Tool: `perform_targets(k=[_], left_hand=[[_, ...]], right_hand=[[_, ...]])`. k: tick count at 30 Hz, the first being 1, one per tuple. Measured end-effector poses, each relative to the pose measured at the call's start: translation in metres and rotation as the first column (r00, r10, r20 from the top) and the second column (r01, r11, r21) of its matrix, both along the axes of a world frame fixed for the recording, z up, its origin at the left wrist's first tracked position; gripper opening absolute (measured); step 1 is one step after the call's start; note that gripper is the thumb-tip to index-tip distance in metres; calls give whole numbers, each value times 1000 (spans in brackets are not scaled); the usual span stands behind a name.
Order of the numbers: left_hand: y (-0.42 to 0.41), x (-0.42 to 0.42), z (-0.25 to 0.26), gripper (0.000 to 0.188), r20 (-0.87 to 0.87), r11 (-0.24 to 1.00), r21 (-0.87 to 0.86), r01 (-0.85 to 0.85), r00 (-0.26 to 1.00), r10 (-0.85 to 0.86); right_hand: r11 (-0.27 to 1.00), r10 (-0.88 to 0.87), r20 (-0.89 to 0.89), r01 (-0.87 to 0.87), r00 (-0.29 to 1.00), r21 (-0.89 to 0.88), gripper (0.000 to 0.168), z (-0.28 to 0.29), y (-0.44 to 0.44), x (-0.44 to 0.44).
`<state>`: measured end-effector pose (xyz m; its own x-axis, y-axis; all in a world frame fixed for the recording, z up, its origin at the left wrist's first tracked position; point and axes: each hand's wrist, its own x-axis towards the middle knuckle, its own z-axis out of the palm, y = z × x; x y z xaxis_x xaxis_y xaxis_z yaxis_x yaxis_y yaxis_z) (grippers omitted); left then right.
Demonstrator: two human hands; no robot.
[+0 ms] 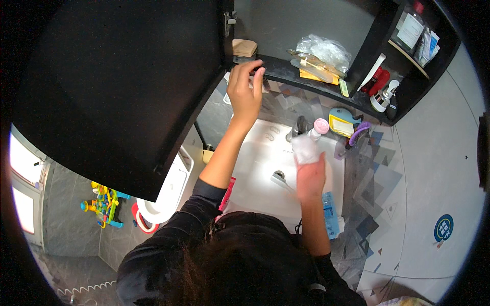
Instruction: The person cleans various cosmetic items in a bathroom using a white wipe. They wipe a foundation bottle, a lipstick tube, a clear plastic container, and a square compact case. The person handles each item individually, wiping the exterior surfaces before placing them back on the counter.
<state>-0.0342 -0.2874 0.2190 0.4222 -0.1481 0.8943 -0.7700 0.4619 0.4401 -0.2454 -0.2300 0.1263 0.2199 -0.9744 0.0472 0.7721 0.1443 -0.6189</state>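
My left hand (246,90) is raised at the bottom shelf of an open black wall cabinet (281,69), its fingers curled near a small dark item at the shelf's edge; whether it grips that item I cannot tell. Over the white washbasin (260,160), my right hand (311,176) holds a blurred white cloth or tissue (305,149). Just beyond it stand a pink-topped bottle (320,126) and the dark, partly hidden faucet. A brush with a pale head (279,179) lies by the drain.
The cabinet door (126,95) hangs open at left. Plastic-wrapped items (323,57) and bottles (411,30) fill the shelves. A fish-shaped soap dish (344,118), a purple hairbrush (360,134) and a blue packet (331,216) lie around the basin. A toilet (168,195) stands left.
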Motion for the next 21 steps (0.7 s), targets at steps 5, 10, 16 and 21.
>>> perform_targets(k=[5, 10, 16, 21], left_hand=[[39, -24, 25, 12, -405, 721, 159, 675, 710, -576], [50, -34, 28, 13, -438, 562, 164, 811, 570, -695], [58, -38, 28, 18, -237, 692, 282, 664, 747, -621], [58, -41, 23, 17, -303, 628, 310, 714, 700, -646]], right_hand=[[894, -371, -488, 161, 791, -419, 46, 41, -19, 18], [910, -190, -261, 71, 947, -408, 49, 73, -9, 55], [856, -67, -550, -235, 833, -460, 41, 83, -6, 53], [872, 18, -457, -238, 889, -428, 27, 85, -2, 51]])
